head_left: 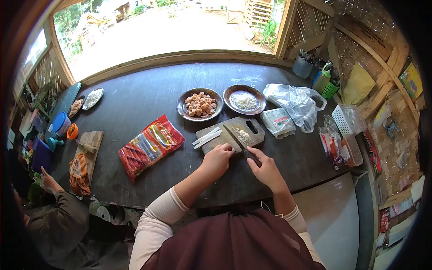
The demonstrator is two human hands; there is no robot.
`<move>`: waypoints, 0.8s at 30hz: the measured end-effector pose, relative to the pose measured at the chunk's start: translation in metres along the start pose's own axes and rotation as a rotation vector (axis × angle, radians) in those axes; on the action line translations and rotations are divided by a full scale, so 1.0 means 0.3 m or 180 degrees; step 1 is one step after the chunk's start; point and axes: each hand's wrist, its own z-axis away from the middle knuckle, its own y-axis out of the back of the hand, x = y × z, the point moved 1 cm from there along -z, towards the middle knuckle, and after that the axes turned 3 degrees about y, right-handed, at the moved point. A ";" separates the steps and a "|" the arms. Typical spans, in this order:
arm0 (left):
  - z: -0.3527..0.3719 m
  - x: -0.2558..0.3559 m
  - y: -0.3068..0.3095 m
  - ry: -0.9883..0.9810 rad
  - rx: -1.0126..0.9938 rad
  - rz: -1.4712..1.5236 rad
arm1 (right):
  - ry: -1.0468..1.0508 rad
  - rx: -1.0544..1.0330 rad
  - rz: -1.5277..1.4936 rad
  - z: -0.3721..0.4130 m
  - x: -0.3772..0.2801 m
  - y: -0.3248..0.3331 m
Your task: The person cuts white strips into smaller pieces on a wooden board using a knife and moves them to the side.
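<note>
A wooden cutting board [216, 142] lies on the dark table in front of me. My right hand [265, 168] is wrapped round the handle of a knife [236, 138], whose blade points away across the board. My left hand [218, 159] rests at the board's near edge with its fingers pressed together beside the blade; what they hold is too small to name. White sticks [208, 137] lie on the board's left part. Right of the blade is a small heap of pale chopped bits [243, 135]. Behind the board are a bowl of brown chunks [200, 105] and a dish of white bits [245, 101].
A red packet [151, 147] lies on the table [148, 85], left of the board. Plastic bags [294, 105] are at the right. Another person's hand [49, 181] is at the far left, near a small board with an orange cloth [78, 175].
</note>
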 end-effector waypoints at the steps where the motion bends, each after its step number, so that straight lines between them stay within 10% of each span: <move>1: 0.000 0.001 0.000 0.0008 -0.0010 -0.0017 | -0.0166 -0.0115 -0.0029 0.018 -0.008 0.003; 24: -0.002 0.008 0.000 0.0051 -0.0136 0.0033 | -0.0319 -0.0263 0.0266 0.141 -0.033 -0.004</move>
